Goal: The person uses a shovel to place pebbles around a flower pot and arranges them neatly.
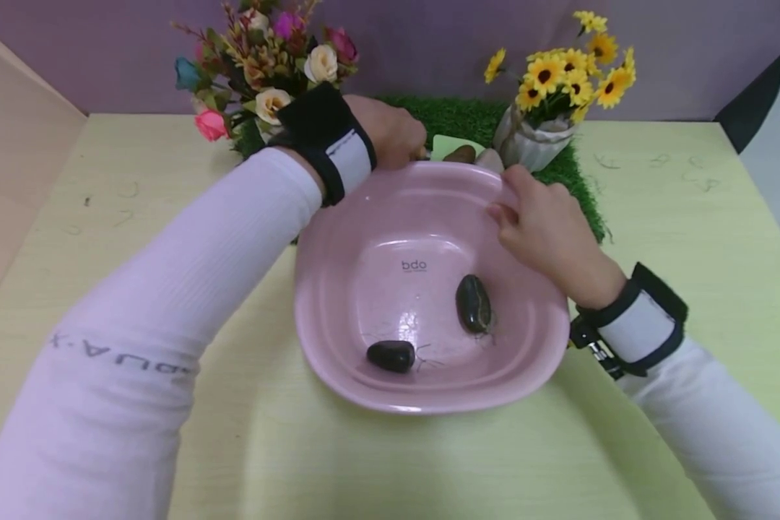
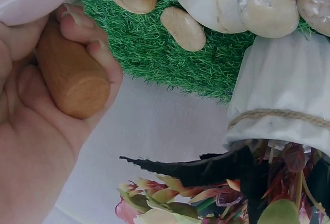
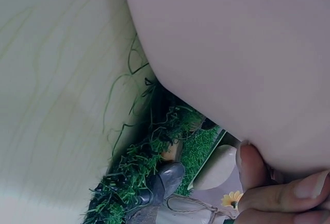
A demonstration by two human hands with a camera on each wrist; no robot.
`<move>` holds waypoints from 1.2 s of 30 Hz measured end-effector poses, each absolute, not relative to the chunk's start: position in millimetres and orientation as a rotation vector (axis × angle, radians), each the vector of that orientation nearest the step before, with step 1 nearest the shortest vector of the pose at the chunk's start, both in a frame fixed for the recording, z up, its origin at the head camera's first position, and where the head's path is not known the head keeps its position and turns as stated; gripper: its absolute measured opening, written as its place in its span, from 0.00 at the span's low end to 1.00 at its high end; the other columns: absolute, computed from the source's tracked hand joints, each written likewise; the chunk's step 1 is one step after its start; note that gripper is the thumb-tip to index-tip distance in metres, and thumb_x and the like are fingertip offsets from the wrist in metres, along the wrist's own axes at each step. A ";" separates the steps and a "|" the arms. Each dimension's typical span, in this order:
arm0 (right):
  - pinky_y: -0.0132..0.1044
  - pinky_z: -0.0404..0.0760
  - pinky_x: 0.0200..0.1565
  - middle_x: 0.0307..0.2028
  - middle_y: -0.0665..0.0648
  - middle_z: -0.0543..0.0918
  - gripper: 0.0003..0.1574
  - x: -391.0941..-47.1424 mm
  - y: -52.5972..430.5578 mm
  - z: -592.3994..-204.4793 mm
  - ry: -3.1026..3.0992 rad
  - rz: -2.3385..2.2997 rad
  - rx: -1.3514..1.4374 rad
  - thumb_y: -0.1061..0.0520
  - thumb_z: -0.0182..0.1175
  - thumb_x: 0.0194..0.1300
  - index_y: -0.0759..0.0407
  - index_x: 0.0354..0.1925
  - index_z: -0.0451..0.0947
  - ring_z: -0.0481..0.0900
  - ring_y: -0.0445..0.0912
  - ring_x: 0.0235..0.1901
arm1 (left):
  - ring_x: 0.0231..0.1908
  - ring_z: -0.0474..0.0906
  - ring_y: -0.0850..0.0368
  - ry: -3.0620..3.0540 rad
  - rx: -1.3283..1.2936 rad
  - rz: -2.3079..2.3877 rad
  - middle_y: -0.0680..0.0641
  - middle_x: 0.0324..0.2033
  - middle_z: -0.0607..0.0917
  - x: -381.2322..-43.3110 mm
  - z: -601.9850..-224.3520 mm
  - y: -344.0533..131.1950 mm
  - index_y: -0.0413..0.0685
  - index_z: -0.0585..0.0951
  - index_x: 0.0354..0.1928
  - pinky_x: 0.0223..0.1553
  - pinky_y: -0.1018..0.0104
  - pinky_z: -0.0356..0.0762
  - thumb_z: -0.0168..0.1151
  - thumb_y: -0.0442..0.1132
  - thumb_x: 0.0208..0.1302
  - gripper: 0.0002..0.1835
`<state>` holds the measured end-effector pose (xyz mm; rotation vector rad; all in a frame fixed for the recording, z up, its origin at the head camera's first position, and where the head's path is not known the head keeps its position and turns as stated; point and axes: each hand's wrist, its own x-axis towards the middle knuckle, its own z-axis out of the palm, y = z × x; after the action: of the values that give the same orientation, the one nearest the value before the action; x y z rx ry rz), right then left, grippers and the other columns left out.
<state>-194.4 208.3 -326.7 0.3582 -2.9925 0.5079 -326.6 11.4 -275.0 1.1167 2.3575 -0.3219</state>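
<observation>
A pink basin point(image 1: 325, 289) is tilted with its inside facing me. Two dark stones, one low point(image 1: 391, 356) and one at the right point(image 1: 473, 303), lie in it among thin grass strands. My right hand point(image 1: 552, 231) pinches the upper right rim, thumb on the inside; in the right wrist view its fingers point(image 3: 283, 198) meet the basin's outer wall point(image 3: 232, 54). At the far rim is my left hand point(image 1: 390, 133). The left wrist view has that hand curled round a short wooden handle point(image 2: 75, 74), whose far end is hidden at the basin.
Behind the basin lies a green artificial-grass mat point(image 1: 455, 115) bearing pale stones point(image 2: 211, 2) and a light green piece point(image 1: 455, 144). A white pot point(image 1: 533, 141) with yellow flowers stands back right, a mixed bouquet point(image 1: 266, 65) back left. Loose strands point(image 1: 702, 184) dot the table.
</observation>
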 end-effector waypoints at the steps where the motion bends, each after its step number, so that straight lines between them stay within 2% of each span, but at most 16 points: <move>1: 0.39 0.67 0.19 0.20 0.62 0.73 0.16 -194.6 208.1 -326.8 -2.991 0.510 0.361 0.57 0.54 0.71 0.67 0.50 0.70 0.72 0.53 0.16 | 0.34 0.67 0.54 2.357 1.110 -0.330 0.47 0.33 0.72 -326.6 -274.7 11.6 0.50 0.67 0.28 0.36 0.61 0.66 0.38 0.43 0.77 0.16; 5: 0.39 0.67 0.19 0.21 0.63 0.74 0.17 -195.2 207.3 -326.7 -2.982 0.501 0.360 0.56 0.54 0.70 0.67 0.51 0.70 0.73 0.53 0.16 | 0.34 0.67 0.54 2.348 1.098 -0.371 0.47 0.33 0.71 -326.5 -272.9 13.4 0.50 0.67 0.29 0.38 0.60 0.66 0.37 0.44 0.77 0.16; 12: 0.40 0.67 0.19 0.21 0.63 0.74 0.15 -194.7 207.3 -326.2 -2.987 0.482 0.346 0.56 0.55 0.70 0.67 0.49 0.69 0.73 0.54 0.16 | 0.36 0.66 0.53 2.334 1.113 -0.439 0.44 0.38 0.73 -326.6 -271.7 17.6 0.50 0.67 0.31 0.37 0.59 0.67 0.41 0.39 0.74 0.11; 23: 0.40 0.67 0.19 0.20 0.63 0.73 0.16 -194.8 206.4 -326.6 -2.996 0.482 0.338 0.56 0.55 0.70 0.66 0.50 0.70 0.73 0.54 0.16 | 0.38 0.68 0.52 2.324 1.103 -0.416 0.44 0.40 0.74 -327.4 -272.4 16.9 0.49 0.69 0.34 0.42 0.56 0.70 0.40 0.45 0.76 0.13; 25: 0.40 0.67 0.19 0.21 0.63 0.74 0.16 -194.6 206.4 -326.3 -2.995 0.481 0.340 0.56 0.55 0.70 0.66 0.49 0.70 0.73 0.54 0.17 | 0.41 0.71 0.51 2.324 1.084 -0.388 0.43 0.44 0.77 -326.3 -272.6 16.4 0.47 0.73 0.41 0.46 0.55 0.72 0.40 0.45 0.77 0.13; 27: 0.41 0.68 0.19 0.21 0.63 0.74 0.16 -194.6 206.5 -326.5 -2.991 0.471 0.344 0.56 0.55 0.70 0.66 0.49 0.69 0.73 0.55 0.17 | 0.48 0.75 0.49 2.326 1.042 -0.353 0.41 0.51 0.78 -325.1 -272.5 15.8 0.46 0.73 0.55 0.51 0.54 0.74 0.39 0.46 0.78 0.16; 30: 0.41 0.68 0.19 0.21 0.64 0.74 0.16 -194.7 206.8 -326.4 -2.991 0.475 0.344 0.56 0.55 0.70 0.67 0.49 0.69 0.74 0.55 0.17 | 0.59 0.75 0.46 2.330 0.992 -0.302 0.39 0.62 0.75 -323.3 -272.7 14.5 0.45 0.60 0.71 0.60 0.51 0.72 0.39 0.47 0.79 0.25; 31: 0.41 0.68 0.19 0.21 0.64 0.74 0.16 -194.7 206.8 -326.4 -2.993 0.477 0.343 0.56 0.55 0.70 0.67 0.49 0.69 0.74 0.55 0.17 | 0.61 0.74 0.45 2.337 0.989 -0.288 0.39 0.64 0.74 -322.9 -272.7 13.9 0.44 0.57 0.73 0.61 0.50 0.71 0.38 0.47 0.79 0.27; 36: 0.41 0.67 0.19 0.21 0.63 0.73 0.15 -194.9 206.9 -326.6 -3.001 0.484 0.340 0.56 0.55 0.71 0.65 0.49 0.69 0.73 0.54 0.17 | 0.59 0.75 0.45 2.378 1.032 -0.238 0.38 0.61 0.76 -320.8 -275.5 11.3 0.43 0.56 0.73 0.61 0.50 0.72 0.35 0.48 0.79 0.27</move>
<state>-194.9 206.9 -326.6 0.3395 -3.0006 0.4843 -320.8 11.3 -275.5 1.0321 2.3783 -0.2383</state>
